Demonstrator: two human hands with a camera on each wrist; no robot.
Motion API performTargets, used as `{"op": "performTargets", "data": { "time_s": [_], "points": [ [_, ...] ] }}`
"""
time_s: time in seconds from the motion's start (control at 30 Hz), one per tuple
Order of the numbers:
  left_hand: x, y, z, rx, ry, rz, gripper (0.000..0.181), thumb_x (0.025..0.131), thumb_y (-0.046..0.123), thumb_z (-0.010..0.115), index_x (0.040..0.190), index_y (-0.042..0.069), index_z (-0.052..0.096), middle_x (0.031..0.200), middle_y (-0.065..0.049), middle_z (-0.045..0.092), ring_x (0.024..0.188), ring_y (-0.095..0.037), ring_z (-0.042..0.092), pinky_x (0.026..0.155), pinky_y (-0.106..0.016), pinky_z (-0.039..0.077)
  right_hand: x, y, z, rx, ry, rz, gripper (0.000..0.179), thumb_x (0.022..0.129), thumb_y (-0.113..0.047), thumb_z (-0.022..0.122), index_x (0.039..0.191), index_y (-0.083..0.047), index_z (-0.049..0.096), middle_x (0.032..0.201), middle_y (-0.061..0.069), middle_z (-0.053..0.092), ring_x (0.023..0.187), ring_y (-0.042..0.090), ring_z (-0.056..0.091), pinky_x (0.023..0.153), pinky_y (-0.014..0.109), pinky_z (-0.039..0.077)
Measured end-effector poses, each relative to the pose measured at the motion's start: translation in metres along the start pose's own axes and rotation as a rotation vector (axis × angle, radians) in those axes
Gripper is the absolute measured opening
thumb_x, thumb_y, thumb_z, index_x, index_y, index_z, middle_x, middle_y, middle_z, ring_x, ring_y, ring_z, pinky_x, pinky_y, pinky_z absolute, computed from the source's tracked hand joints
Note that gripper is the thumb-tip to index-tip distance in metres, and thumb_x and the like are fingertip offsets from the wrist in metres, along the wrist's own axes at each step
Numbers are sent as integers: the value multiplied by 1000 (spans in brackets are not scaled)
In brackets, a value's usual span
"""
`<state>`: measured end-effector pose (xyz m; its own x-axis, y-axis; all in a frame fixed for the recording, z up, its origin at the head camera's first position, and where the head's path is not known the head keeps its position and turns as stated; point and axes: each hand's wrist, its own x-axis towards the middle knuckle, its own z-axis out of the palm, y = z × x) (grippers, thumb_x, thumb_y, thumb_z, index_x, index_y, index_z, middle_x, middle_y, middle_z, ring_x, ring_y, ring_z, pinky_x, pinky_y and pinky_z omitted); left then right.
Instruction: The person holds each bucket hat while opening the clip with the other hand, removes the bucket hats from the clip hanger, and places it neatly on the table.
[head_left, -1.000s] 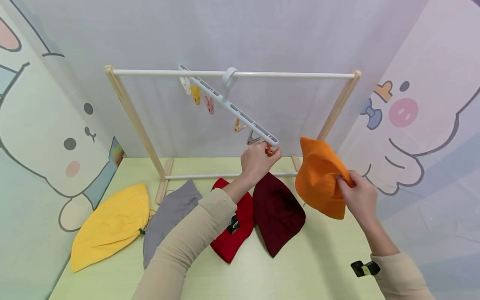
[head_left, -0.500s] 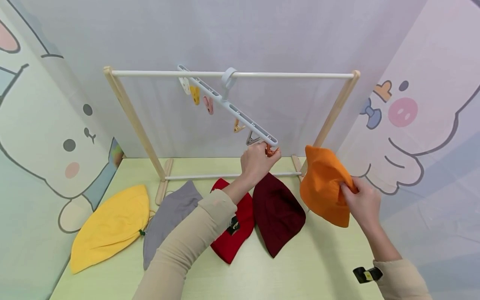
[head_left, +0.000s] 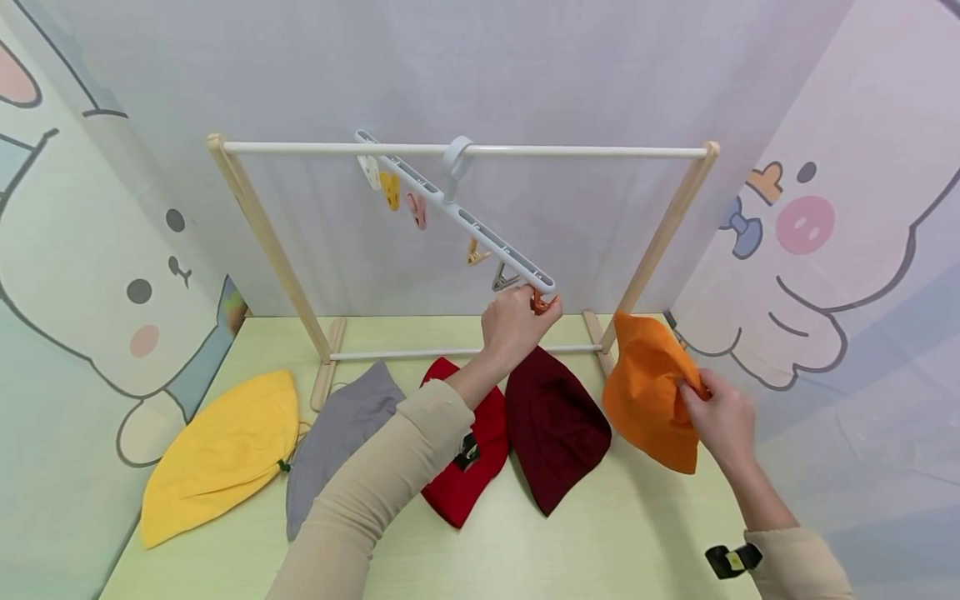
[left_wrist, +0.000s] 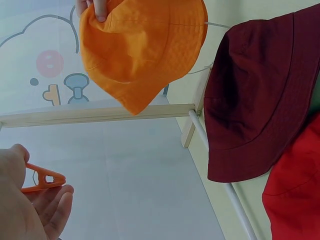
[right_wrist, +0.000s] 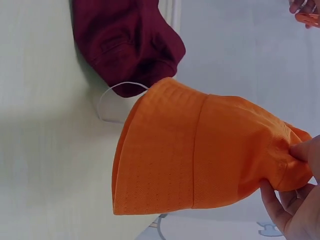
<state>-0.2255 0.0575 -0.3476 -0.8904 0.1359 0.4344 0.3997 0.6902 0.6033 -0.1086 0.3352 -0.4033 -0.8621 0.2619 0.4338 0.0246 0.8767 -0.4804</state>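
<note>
My left hand [head_left: 517, 321] pinches an orange clothespin [left_wrist: 46, 179] at the near end of a pale hanger bar [head_left: 498, 246]. The left wrist view shows the pin's tips together with no cloth between them. In my right hand [head_left: 722, 417] is an orange bucket hat [head_left: 647, 392], gripped by its crown between thumb and fingers; its brim faces down and left in the head view. A thin cord loops from the hat's brim in the right wrist view. The hat hangs right of the left hand, apart from the clothespin.
A maroon hat [head_left: 557, 429], a red hat [head_left: 468, 492], a grey hat [head_left: 345, 442] and a yellow hat [head_left: 221, 454] lie on the pale green table [head_left: 570, 558]. A wooden rack with a white rail [head_left: 585, 151] carries the hanger. Several other clothespins hang along it.
The orange hat has come down with my right hand, a little further from the hanger. My left hand stays on the clothespin, almost still.
</note>
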Motion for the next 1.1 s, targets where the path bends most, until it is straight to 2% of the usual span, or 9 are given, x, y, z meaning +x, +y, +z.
{"op": "performTargets", "data": {
  "time_s": [0.37,0.73,0.93,1.1],
  "points": [
    [-1,-2,0,-7,-7,2,27,84,43,57,72,19,59,66,8,58,48,-8,47,40,-20,34,3,11,9,-11,-62,38,14,86,-16,63,89,-3,64,74,16,63,58,24,51,46,26,41],
    [0,-2,0,6,2,11,28,84,44,56,70,20,58,64,9,56,45,-8,45,38,-20,33,5,20,17,-13,-134,147,19,87,-21,60,87,-1,62,74,16,60,62,25,49,48,28,39],
    [0,-2,1,2,0,12,27,84,43,56,70,20,57,64,9,56,46,-8,45,38,-20,33,7,28,20,-39,-120,196,20,86,-21,61,88,-1,64,70,14,60,61,25,49,51,30,34],
    [-1,-3,0,-8,-2,5,27,83,44,57,71,20,58,65,9,57,46,-8,46,38,-20,34,7,35,19,-80,-142,250,24,87,-23,58,86,0,62,65,12,57,59,26,49,51,31,31]
  ]
}}
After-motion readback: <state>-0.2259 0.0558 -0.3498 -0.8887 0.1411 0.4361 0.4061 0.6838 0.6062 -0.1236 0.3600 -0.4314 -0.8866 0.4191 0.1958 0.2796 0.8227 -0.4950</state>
